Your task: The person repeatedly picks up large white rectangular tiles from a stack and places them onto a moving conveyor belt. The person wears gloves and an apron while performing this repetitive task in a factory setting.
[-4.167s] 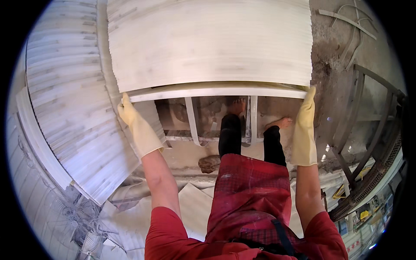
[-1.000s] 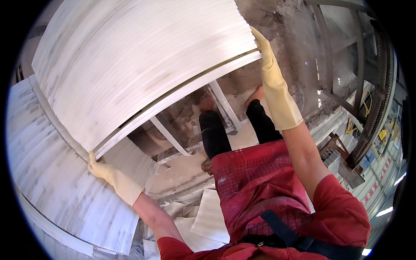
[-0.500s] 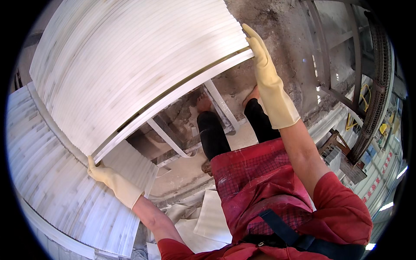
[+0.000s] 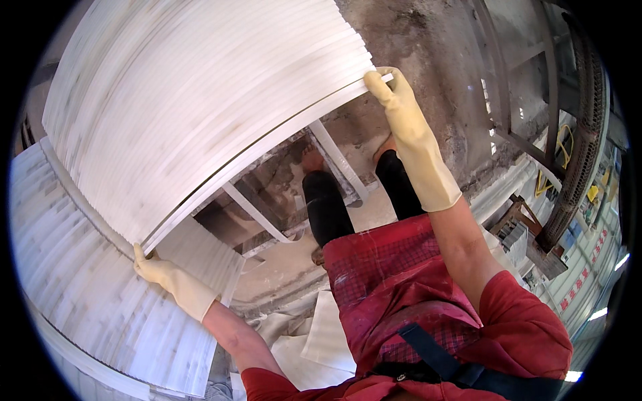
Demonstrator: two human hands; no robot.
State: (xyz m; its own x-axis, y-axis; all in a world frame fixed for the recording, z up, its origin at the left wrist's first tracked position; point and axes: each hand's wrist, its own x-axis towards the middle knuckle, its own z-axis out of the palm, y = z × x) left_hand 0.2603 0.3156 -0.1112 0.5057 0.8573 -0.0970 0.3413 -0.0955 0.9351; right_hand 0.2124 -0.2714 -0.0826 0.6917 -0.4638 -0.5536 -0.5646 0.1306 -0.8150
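A tight row of thin white slabs [image 4: 214,87] stands on edge, their long top edges side by side. The nearest white slab [image 4: 271,140] sits a narrow dark gap apart from the row. My right hand [image 4: 409,120], in a cream rubber glove, has its thumb and fingers closed round this slab's right end. At the left end is my left hand [image 4: 170,274], gloved alike, with its fingers bent at the slab's corner. Part of the left fingers' grip is hidden behind the glove.
A second row of white slabs [image 4: 100,281] lies to the left and near. Pale frame bars [image 4: 257,212] run below the front slab, by my legs. Loose white sheets [image 4: 331,334] lie near my apron. Metal framework [image 4: 552,100] stands at the right.
My right hand has gone from stretched fingers to a closed grip round the slab's end. The gap between front slab and row has narrowed. My left hand stays at its corner.
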